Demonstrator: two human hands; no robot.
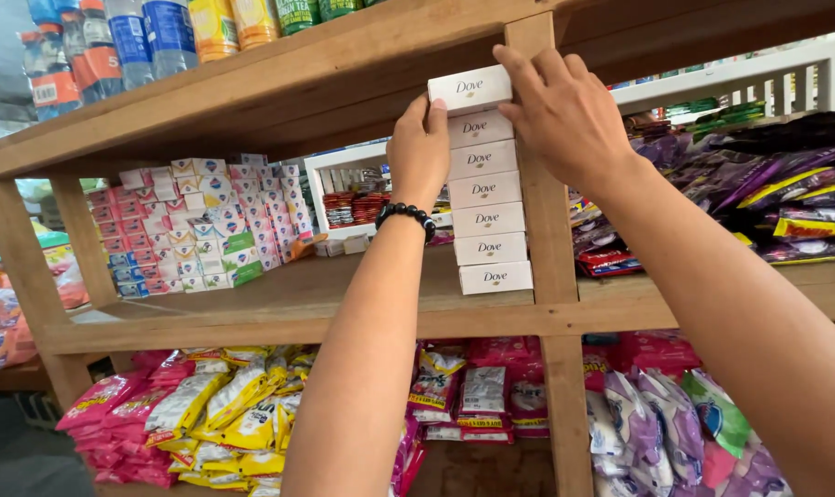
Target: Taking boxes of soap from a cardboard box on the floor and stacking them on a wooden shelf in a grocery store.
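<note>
Your left hand [419, 152] presses its fingers against the left side of a tall stack of white rectangular cardboard soap boxes [487, 204], standing on the wooden shelf [279, 299] beside an upright post. Your right hand [564, 115] has its fingers curled over the topmost white box [469, 89], which sits slightly askew on the stack, just under the shelf above. A black beaded bracelet [406, 216] circles your left wrist. Small stacked pink and white cartons [192, 225] stand well to the left.
</note>
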